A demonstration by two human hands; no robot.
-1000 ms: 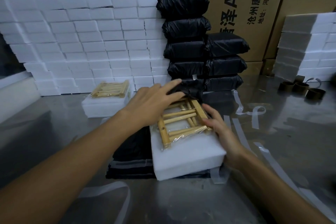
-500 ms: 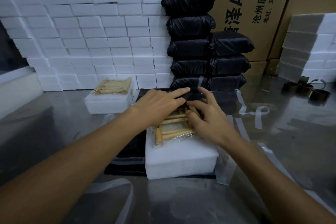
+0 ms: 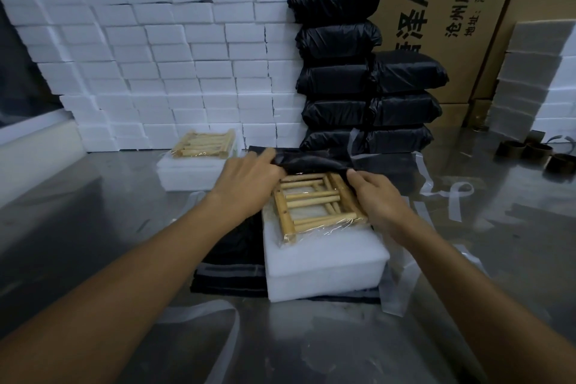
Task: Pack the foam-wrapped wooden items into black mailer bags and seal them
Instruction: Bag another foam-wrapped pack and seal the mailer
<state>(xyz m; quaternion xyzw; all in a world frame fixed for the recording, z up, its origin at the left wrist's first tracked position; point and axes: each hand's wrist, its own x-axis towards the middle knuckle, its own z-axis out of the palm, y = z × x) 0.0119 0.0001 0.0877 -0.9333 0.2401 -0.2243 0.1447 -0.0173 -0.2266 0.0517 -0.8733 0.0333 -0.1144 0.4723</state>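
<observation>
A white foam block [image 3: 324,262] lies in front of me with a plastic-wrapped wooden frame [image 3: 314,204] on top. Its far end sits at the mouth of a black mailer bag [image 3: 311,160]. My left hand [image 3: 249,184] pinches the bag's upper edge at the left. My right hand [image 3: 377,199] pinches the same edge at the right, beside the frame. More flat black bags [image 3: 230,262] lie under the block. A second foam block with a wooden item [image 3: 202,146] rests further left.
Sealed black parcels [image 3: 367,81] are stacked behind the work spot, next to a wall of white foam blocks [image 3: 156,62]. Clear peel strips [image 3: 448,196] litter the steel table [image 3: 93,212]. Brown tape cores [image 3: 530,150] and more foam [image 3: 536,81] stand at right.
Both hands moved from the top of the wooden frame to the bag's mouth and lifted its upper edge over the frame's far end. The frame is now uncovered by the hands.
</observation>
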